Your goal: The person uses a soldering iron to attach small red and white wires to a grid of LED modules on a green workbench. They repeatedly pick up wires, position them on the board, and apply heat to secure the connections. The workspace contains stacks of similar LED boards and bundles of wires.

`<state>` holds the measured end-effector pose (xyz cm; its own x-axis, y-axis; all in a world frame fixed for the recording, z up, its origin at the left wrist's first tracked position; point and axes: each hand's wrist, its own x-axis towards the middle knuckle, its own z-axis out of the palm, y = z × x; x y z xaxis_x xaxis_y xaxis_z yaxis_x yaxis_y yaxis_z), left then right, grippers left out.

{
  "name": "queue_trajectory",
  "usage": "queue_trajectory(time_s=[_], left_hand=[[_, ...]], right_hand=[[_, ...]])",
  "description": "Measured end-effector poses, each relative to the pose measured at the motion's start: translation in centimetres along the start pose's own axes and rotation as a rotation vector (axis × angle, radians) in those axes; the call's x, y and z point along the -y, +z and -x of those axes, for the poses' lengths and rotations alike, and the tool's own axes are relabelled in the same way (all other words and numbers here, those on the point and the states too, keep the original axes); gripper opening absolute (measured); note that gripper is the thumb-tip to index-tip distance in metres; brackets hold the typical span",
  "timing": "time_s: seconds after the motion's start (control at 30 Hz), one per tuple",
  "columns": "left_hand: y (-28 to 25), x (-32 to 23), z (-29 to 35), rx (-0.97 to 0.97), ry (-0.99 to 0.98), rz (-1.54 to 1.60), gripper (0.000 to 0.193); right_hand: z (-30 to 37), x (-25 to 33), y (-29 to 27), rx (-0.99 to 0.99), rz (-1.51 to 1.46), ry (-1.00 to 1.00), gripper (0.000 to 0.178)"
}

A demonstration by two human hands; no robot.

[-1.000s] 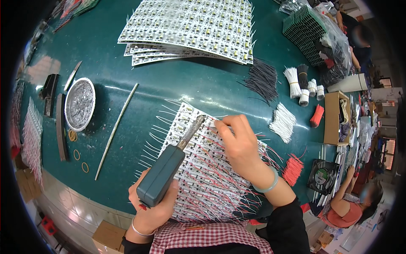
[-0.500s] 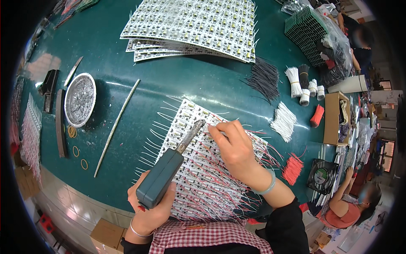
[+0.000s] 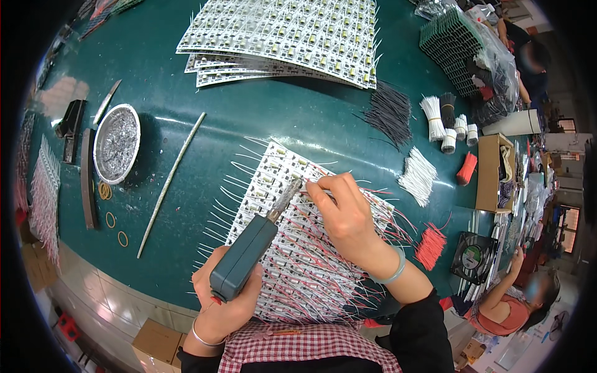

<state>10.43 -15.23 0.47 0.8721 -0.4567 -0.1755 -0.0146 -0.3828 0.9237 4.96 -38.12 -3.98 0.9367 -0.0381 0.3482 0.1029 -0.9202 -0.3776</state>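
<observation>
My left hand is wrapped round the dark green handle of a soldering iron. Its silvery, crusted tip rests at or just above a white circuit board panel lying in front of me. Many small components cover the panel, and thin red and white wires stick out from it. My right hand is closed in a pinch close to the iron's tip. A thin wire seems to be between those fingertips, though they mostly hide it.
Stacked circuit board panels lie at the back. Black wires, white wires and red wires are heaped rightward. Leftward are a bowl of silvery scraps and a thin rod. Another person sits at right.
The soldering iron in my left hand has shifted slightly right and away from me, its tip staying by my right fingertips. My right hand has hardly moved.
</observation>
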Motion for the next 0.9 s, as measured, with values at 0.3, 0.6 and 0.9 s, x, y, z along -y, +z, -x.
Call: queue_trajectory(time_s=[0.3, 0.6, 0.9], left_hand=[[-0.1, 0.0, 0.0, 0.024, 0.050, -0.082, 0.015], [-0.7, -0.2, 0.4, -0.011, 0.071, -0.044, 0.021], [-0.8, 0.1, 1.0, -0.027, 0.060, -0.019, 0.023]], right_hand=[[-0.1, 0.2, 0.0, 0.012, 0.025, -0.003, 0.037], [-0.2, 0.2, 0.1, -0.005, 0.030, -0.005, 0.035], [0.2, 0.3, -0.5, -0.023, 0.030, 0.024, 0.035]])
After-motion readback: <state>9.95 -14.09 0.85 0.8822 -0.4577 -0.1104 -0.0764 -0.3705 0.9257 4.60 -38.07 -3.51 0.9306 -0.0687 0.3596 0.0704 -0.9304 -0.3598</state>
